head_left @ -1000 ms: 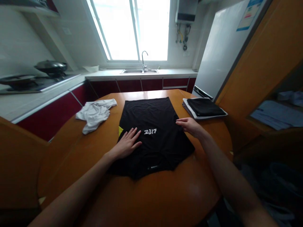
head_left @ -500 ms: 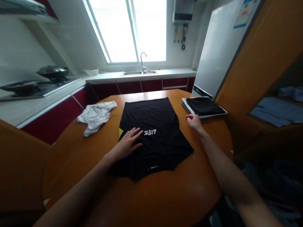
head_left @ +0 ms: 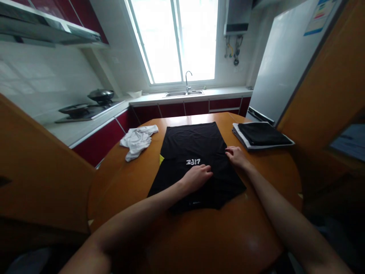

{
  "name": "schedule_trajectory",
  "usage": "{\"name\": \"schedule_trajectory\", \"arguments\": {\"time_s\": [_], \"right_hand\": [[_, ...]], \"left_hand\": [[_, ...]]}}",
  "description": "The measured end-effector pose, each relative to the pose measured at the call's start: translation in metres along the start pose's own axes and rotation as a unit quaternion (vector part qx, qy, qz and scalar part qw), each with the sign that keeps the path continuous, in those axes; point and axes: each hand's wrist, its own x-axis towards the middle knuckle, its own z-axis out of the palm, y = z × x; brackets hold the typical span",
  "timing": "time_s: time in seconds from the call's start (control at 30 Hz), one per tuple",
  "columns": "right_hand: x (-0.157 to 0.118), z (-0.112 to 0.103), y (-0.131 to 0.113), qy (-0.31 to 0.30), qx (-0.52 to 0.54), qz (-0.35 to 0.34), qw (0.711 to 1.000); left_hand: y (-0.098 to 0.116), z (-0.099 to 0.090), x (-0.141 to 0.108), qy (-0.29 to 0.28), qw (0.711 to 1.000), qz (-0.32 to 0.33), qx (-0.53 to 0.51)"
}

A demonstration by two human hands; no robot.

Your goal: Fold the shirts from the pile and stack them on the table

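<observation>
Two hands at a black T-shirt (head_left: 191, 140) laid flat on a wooden table (head_left: 119, 190).
The left hand (head_left: 198, 177) is over the shirt just below its white lettering (head_left: 193, 161), fingers curled inward; whether they grip cloth, I cannot tell. The right hand (head_left: 235, 155) is at the shirt's right edge, fingertips narrowed together, though a pinch on the fabric cannot be made out. A crumpled white garment (head_left: 138, 140) lies left of the shirt, a folded clothes stack (head_left: 261, 134) to its right.
</observation>
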Motion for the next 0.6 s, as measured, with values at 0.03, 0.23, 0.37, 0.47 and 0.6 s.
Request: {"name": "schedule_trajectory", "arguments": {"time_s": [0.03, 0.23, 0.37, 0.47, 0.6], "right_hand": [[0.0, 0.001, 0.001, -0.004, -0.002, -0.004, 1.0], [0.003, 0.002, 0.005, -0.017, -0.01, -0.007, 1.0], [0.005, 0.001, 0.007, -0.008, -0.006, 0.001, 1.0], [0.007, 0.0, 0.008, 0.012, -0.006, 0.018, 1.0], [0.007, -0.001, 0.007, 0.028, -0.011, 0.028, 0.999]], "left_hand": [[-0.002, 0.001, 0.002, -0.003, 1.0, 0.004, 0.012], [-0.007, -0.011, 0.003, 0.014, 0.999, -0.002, 0.039], [-0.009, -0.024, 0.0, -0.005, 0.999, -0.025, 0.024], [-0.016, -0.024, 0.005, -0.035, 0.998, -0.039, -0.024], [-0.04, -0.009, 0.03, 0.022, 0.988, -0.126, -0.088]]}}
